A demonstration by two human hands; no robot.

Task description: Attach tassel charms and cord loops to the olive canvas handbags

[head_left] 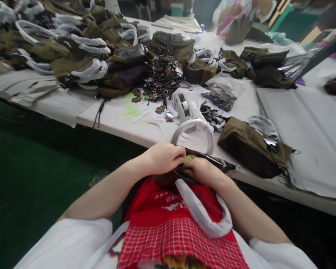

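At the white desk's (120,126) six o'clock edge, my left hand (164,157) and right hand (204,169) curl nearly closed around the mouth of a dark brown, white-handled bag (164,180), by a yellow-green slip (188,159); exact grips I can't tell. I judge this close fingerwork, calling for steady fingertips.

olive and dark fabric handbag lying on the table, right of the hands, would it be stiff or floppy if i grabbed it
The handbag would probably give when squeezed, as its fabric looks soft and creased. Its pale-wrapped handle may be springier, since it holds an arch. The shiny metal charm would likely swing, being on a dark chain.
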